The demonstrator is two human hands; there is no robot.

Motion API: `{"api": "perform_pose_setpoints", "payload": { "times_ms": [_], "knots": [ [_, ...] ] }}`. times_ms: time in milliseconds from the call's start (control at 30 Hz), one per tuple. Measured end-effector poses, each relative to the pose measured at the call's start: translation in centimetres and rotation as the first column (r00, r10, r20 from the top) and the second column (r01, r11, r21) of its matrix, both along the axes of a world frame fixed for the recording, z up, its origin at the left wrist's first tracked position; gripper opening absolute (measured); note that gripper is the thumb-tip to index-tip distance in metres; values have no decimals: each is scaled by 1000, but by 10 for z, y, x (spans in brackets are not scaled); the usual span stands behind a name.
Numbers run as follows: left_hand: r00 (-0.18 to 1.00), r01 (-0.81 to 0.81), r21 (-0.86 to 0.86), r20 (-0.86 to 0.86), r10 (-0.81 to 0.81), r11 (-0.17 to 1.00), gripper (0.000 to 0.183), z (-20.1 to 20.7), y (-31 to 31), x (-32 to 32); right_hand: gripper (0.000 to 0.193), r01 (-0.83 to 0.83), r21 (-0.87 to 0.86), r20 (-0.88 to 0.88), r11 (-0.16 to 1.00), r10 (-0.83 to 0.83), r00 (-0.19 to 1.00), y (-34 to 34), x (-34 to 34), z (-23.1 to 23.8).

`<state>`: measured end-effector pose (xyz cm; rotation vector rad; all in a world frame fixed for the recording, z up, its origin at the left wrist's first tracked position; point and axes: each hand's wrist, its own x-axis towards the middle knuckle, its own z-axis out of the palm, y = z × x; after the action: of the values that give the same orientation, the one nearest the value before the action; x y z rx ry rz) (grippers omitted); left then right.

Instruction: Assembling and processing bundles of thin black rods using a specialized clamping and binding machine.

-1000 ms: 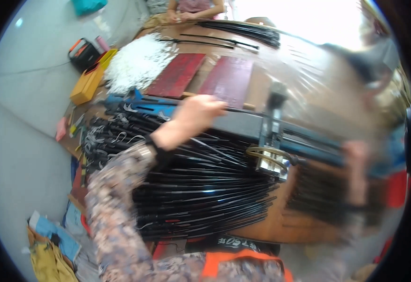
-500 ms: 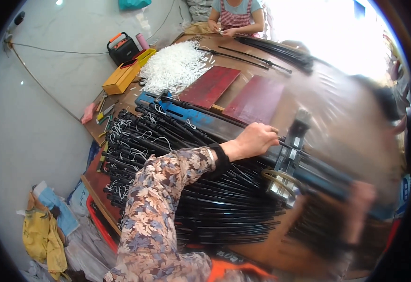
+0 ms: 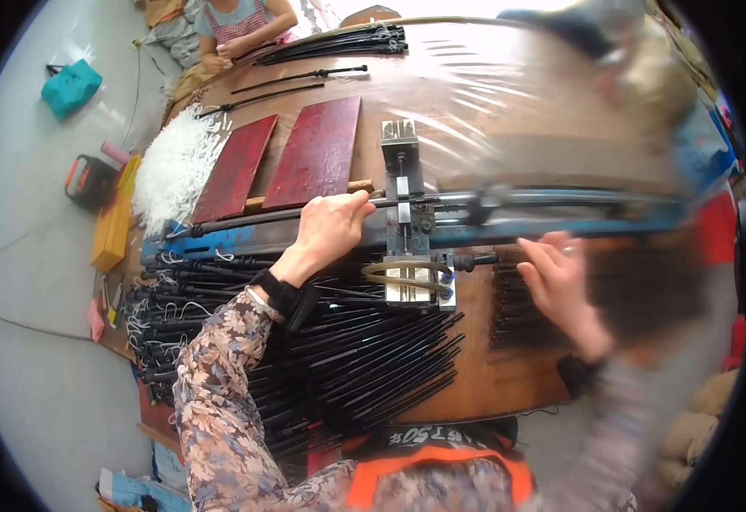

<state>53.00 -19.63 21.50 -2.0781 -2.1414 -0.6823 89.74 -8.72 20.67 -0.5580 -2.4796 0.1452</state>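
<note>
My left hand (image 3: 330,224) is closed around a thin black rod (image 3: 249,224), which lies along a blue rail (image 3: 258,241), just left of a metal clamp fixture (image 3: 404,213). My right hand (image 3: 556,277) hovers right of the fixture, in front of the rail, its fingers apart and nothing in them. Nearest to it is a black knobbed handle (image 3: 478,261) sticking out of the fixture. Beyond that hand, a dark carriage on metal guide bars (image 3: 552,197) is smeared by motion. Brown tubes (image 3: 403,266) loop across the fixture's near end.
Many black rods (image 3: 373,367) with white cord loops lie piled nearest me. Two dark red boards (image 3: 315,154), a white heap of small sticks (image 3: 177,171) and a yellow box (image 3: 111,232) stand farther back. A co-worker (image 3: 241,30) sits at the far left, beside more rods (image 3: 339,41).
The head view has swung right, so the table's things now sit farther left. My left hand stays closed on the rod; my right hand, blurred before, shows more clearly with fingers apart.
</note>
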Motion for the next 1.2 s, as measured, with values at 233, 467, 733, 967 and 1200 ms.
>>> {"api": "perform_pose_setpoints", "payload": {
  "times_ms": [233, 467, 733, 967, 1200],
  "knots": [
    [1000, 13, 31, -18, -13, 999, 21, -1, -7, 2, 23, -152, -378, -78, 913, 133, 988, -15, -34, -24],
    [971, 157, 190, -208, -116, 969, 17, -8, 3, 1, 25, -150, -475, -71, 867, 133, 989, 7, -39, -29],
    [789, 69, 288, -601, 124, 955, 11, 4, -22, -79, 30, -227, -184, 642, 956, 292, 709, -103, 55, -37],
    [918, 69, -222, -367, -149, 973, 34, -23, -106, 35, 28, -199, -335, 413, 921, 334, 847, -88, 38, -29],
    [959, 191, -218, -168, -229, 957, 30, -28, -111, 25, 8, -105, -668, 255, 737, 359, 898, -80, 21, 8]
  ]
}}
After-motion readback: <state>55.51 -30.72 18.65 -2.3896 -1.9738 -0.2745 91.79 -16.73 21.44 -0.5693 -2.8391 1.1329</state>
